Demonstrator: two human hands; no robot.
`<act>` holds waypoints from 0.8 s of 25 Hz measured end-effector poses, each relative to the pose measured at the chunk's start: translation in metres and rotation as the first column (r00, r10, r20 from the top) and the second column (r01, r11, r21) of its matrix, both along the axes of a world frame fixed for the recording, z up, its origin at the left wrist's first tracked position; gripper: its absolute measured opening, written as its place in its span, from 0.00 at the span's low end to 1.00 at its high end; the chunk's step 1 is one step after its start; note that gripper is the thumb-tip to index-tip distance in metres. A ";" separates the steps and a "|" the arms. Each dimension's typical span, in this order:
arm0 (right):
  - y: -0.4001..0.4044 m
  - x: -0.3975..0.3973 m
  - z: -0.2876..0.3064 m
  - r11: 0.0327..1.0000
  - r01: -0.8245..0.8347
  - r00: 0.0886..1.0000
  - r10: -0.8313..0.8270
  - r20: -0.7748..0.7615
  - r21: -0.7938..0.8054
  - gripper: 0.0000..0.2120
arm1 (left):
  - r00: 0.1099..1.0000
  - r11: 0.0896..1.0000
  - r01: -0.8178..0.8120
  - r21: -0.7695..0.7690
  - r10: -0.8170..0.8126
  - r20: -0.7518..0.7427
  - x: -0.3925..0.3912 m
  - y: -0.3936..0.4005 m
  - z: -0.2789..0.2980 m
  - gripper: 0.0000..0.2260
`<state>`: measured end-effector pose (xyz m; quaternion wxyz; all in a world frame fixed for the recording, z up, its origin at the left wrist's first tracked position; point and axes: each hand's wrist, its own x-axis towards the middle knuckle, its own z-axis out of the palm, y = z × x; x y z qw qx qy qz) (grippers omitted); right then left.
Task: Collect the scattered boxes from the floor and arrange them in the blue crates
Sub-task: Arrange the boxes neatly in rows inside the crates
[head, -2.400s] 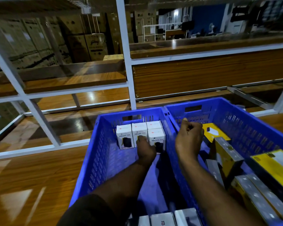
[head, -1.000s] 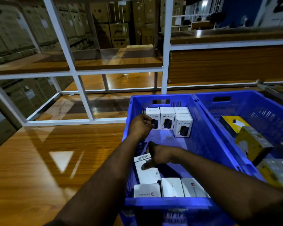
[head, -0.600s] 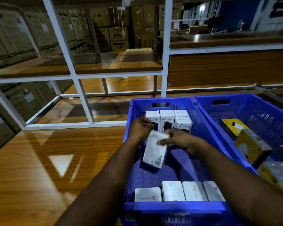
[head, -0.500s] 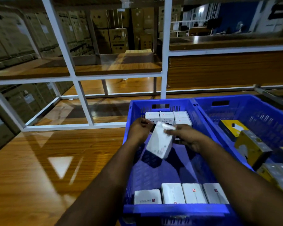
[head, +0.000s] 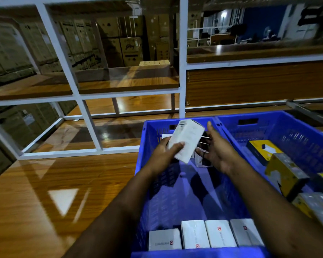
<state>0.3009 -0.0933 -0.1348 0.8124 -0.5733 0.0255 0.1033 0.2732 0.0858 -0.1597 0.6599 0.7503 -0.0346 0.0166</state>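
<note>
A person is partway through arranging small white boxes in the nearer of two blue crates, which stand side by side on a glossy wooden floor. The left hand (head: 163, 155) grips one white box (head: 186, 139), fingers curled around its lower end, holding it tilted above the far end of the left crate (head: 144, 159). The right hand (head: 215, 148) is beside the box with fingers spread and relaxed, holding nothing; whether it touches the box is unclear. Behind the hands, a few white boxes stand against the crate's far wall, mostly hidden. A row of white boxes (head: 205, 234) lines the near wall. The next move probably calls for turning the box upright and setting it beside those far boxes.
</note>
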 end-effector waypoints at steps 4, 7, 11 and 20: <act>0.005 -0.001 0.000 0.995 -0.089 0.994 0.086 0.060 0.036 0.11 | 0.936 0.841 0.088 -0.533 -0.253 -0.245 -0.011 -0.005 0.015 0.20; 0.008 -0.008 0.004 0.983 -0.153 0.988 0.150 0.039 0.101 0.14 | 0.877 0.826 0.192 -0.530 -0.387 -0.286 -0.013 -0.002 0.012 0.27; 0.011 -0.007 0.002 0.994 -0.028 0.999 0.023 0.049 0.104 0.23 | 0.894 0.900 0.196 -0.389 -0.327 -0.307 -0.007 -0.003 0.005 0.31; 0.012 -0.008 -0.003 0.994 0.085 0.982 -0.073 0.175 -0.066 0.23 | 0.998 0.995 0.035 -0.093 -0.040 -0.056 -0.009 -0.007 0.000 0.28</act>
